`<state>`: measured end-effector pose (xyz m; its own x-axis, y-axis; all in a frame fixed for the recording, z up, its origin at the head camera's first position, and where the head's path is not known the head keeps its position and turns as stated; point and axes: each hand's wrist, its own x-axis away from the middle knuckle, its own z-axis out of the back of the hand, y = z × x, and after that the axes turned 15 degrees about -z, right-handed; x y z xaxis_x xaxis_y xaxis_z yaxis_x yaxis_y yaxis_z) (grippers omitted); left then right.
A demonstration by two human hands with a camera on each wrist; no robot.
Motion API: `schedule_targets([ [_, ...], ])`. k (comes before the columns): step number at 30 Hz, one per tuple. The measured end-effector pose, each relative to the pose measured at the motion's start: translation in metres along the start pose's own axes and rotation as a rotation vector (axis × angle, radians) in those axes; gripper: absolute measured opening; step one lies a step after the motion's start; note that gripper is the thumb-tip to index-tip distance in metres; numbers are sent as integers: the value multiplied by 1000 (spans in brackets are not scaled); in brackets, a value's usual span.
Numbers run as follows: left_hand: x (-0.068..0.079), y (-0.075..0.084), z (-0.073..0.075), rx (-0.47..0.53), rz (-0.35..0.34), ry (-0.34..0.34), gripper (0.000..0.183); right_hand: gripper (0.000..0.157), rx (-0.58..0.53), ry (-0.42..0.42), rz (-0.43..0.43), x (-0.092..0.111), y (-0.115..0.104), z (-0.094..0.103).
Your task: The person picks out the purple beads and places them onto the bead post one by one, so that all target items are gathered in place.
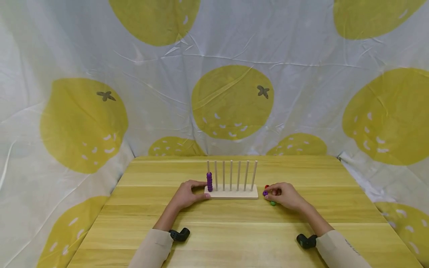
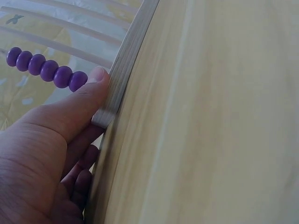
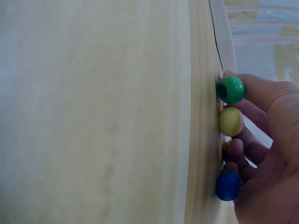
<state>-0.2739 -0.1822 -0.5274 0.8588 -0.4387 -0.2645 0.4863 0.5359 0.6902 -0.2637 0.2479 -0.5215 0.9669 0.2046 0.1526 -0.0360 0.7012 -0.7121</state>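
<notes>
A wooden peg stand with several upright rods is on the table, seen from the front in the head view. Purple beads are stacked on its leftmost rod. My left hand grips the left end of the base, the thumb lying on its top near the lowest bead. Right of the stand, my right hand pinches a purple bead between thumb and fingertips. A red bead shows behind it. Close about that hand are a green bead, a yellow bead and a blue bead.
The wooden table reaches back to a hanging cloth printed with large yellow fruit. Black wrist cameras are strapped at the left cuff and the right cuff.
</notes>
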Motion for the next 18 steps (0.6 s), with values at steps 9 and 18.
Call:
schedule_targets([
  [9,0,0,-1,-3,-16,9,57,19,-17,17,-17,-1,3,1],
  [18,0,1,-1,-7,5,8,58,20,-9,77,-16,3,-5,14],
])
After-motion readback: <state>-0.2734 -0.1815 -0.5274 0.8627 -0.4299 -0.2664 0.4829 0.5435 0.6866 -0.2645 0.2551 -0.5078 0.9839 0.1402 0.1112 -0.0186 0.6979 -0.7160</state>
